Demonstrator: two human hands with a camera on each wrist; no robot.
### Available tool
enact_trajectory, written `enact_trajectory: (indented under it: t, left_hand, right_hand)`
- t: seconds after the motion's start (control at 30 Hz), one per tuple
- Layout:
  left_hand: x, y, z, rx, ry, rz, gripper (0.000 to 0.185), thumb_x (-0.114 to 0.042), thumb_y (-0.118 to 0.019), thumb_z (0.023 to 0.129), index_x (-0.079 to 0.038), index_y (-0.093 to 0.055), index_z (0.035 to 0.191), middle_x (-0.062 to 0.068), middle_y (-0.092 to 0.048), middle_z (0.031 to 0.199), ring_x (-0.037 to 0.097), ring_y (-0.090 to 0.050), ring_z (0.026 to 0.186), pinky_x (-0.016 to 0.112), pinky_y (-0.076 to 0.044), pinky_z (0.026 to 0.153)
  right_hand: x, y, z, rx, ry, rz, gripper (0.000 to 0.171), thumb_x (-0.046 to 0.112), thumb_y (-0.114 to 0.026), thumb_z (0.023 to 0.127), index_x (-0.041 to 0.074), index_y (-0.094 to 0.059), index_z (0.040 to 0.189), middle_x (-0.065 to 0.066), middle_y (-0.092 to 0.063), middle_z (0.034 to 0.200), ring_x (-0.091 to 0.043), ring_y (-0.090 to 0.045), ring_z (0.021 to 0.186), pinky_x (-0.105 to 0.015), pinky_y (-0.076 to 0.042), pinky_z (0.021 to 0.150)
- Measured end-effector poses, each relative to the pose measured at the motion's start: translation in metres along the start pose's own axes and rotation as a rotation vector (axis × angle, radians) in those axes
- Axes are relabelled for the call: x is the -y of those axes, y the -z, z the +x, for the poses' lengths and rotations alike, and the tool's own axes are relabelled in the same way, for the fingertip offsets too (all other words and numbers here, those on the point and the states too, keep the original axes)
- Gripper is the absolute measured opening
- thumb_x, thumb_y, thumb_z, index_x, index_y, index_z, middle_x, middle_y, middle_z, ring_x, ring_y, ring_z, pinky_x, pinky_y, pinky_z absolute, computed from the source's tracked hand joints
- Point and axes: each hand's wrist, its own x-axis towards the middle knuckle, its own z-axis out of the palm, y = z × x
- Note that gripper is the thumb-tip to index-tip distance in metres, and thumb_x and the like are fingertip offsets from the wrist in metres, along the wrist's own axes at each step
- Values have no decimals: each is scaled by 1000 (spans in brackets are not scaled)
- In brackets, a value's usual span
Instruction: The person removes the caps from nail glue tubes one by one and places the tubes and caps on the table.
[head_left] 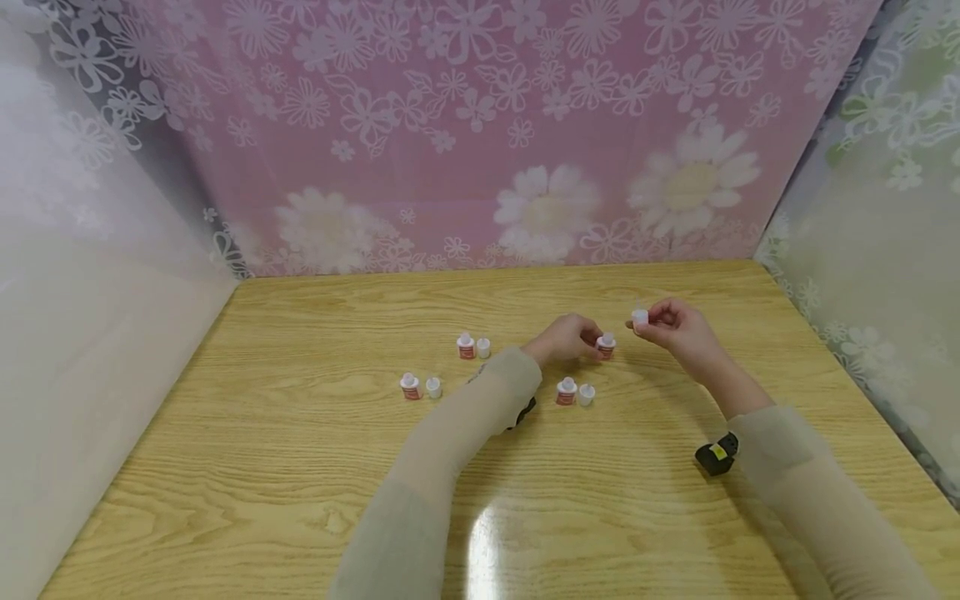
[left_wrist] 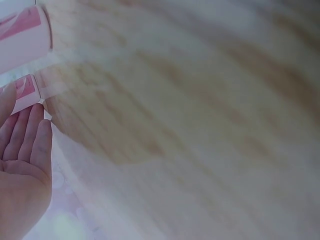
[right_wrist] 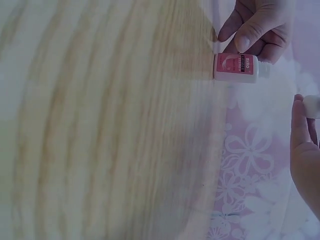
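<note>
I see left hand [head_left: 564, 338] pinching bottle [head_left: 606, 346] | right hand [head_left: 675, 323] pinching cap [head_left: 640, 317] just right of bottle | bottle probably light, rigid, tippy; I'd hold its body.

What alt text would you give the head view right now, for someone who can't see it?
Over a wooden table, the left hand holds a small red-labelled bottle upright while the right hand pinches its white cap just above and beside it. Three more uncapped bottles stand with caps alongside, before a pink floral backdrop.
</note>
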Motion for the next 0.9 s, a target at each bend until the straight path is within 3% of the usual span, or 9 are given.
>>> enact_trajectory:
  t: [0.1, 0.33, 0.5, 0.77, 0.9]
  left_hand:
    - [0, 0, 0, 4, 1, -7, 28, -15, -68, 79, -6, -62, 105, -2, -61, 93, 6, -54, 84, 16, -41, 72]
    - [-2, 0, -1, 2, -1, 0, 28, -16, -67, 80, -6, -62, 105, -2, -61, 93, 6, -54, 84, 17, -41, 72]
    - [-3, 1, -2, 9, -2, -5, 25, -16, -67, 80, -7, -63, 102, -2, -61, 91, 6, -54, 84, 17, -41, 72]
    - [-4, 2, -5, 11, 14, -61, 24, -15, -67, 79, -6, -63, 101, -3, -62, 90, 6, -54, 84, 17, -41, 75]
    - [-4, 2, -4, 12, 4, -73, 24, -14, -67, 79, -5, -63, 101, -2, -62, 90, 6, -55, 84, 16, -40, 74]
  right_hand:
    - [-2, 1, 0, -5, -4, -42, 25, 13, -60, 85, 3, -44, 102, -3, -58, 95, -4, -58, 88, -20, -45, 76]
    - [-4, 1, -1, -29, -31, -252, 47, 25, -61, 85, -9, -46, 115, 1, -59, 97, -2, -54, 87, -24, -45, 76]
    - [-8, 0, 0, -45, -63, -370, 43, 27, -62, 84, -5, -49, 109, -2, -54, 90, -8, -50, 80, -34, -45, 74]
    - [-21, 0, 10, 8, -135, -531, 35, 25, -65, 81, -3, -51, 99, -12, -56, 89, -17, -52, 77, -30, -45, 65]
    - [-24, -3, 13, 36, -142, -620, 32, 21, -67, 79, -2, -53, 96, -14, -58, 91, -25, -54, 82, -33, -44, 67]
